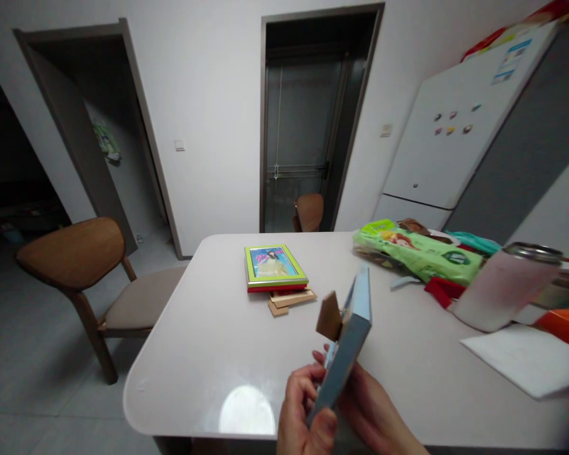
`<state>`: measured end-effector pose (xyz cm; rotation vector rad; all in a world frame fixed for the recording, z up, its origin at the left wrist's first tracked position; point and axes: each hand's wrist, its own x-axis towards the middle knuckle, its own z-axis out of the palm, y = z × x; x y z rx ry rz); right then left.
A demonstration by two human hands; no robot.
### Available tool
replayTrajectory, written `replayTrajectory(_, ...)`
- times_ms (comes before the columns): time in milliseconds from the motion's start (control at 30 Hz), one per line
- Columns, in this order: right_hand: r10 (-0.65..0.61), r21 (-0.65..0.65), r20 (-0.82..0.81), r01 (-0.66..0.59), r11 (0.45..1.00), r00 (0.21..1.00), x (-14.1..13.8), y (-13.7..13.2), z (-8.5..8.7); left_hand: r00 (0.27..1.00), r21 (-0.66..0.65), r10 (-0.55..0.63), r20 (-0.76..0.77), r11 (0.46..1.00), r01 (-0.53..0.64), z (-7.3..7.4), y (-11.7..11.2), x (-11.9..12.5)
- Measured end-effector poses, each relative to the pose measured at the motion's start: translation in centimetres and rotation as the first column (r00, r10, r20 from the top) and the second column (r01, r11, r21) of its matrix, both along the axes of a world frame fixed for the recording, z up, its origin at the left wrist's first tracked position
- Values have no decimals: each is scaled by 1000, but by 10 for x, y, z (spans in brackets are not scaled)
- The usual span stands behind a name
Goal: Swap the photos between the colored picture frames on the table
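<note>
A light blue picture frame (346,354) is held on edge above the near side of the table, its brown back stand (329,316) sticking out to the left. My left hand (303,407) grips its lower end, with the thumb on the near edge and the fingers curled at the back. From the right, my right hand (377,411) supports it; most of those fingers are hidden behind the frame. Farther off lies a green picture frame (275,266) with a figure in a pale dress, stacked on a red frame (277,287). Brown board pieces (294,297) stick out below the stack.
On the right of the white table (194,354) are a green package (422,253), a pink-and-white tumbler (507,287), a white sheet (526,357) and an orange item (566,325). A wooden chair (137,303) stands to the left, and a fridge (436,139) at the back right.
</note>
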<state>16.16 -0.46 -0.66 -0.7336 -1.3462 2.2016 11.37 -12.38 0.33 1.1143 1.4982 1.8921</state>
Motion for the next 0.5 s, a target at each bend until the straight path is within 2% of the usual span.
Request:
replayTrajectory(67, -56, -56, 11, 57, 997, 998, 4, 14, 2, 990, 88, -58, 131, 995, 46, 7, 11, 3)
replayTrajectory(133, -86, -34, 56, 88, 996, 995, 17, 38, 7, 968, 150, -99, 230, 986, 65, 19, 20, -2)
replayTrajectory(200, -128, 25, 131, 126, 992, 983, 33, 67, 14, 947, 130, -97, 306, 990, 59, 30, 28, -9)
replayTrajectory(267, -141, 94, 228, 123, 988, 963, 48, 96, 20, 930, 51, -78, 360, 997, 64, 34, 40, -13)
replayTrajectory(333, -148, 164, 328, 98, 982, 933, 58, 125, 23, 916, -2, -110, 385, 993, 120, 28, 56, -11)
replayTrajectory(400, -197, 270, 423, 84, 959, 885, 62, 152, 22, 912, -30, -157, 380, 983, 182, 14, 76, -5)
replayTrajectory(500, -314, 463, 518, 48, 885, 796, 62, 185, 13, 966, -168, -104, 235, 975, 146, -8, 104, 2)
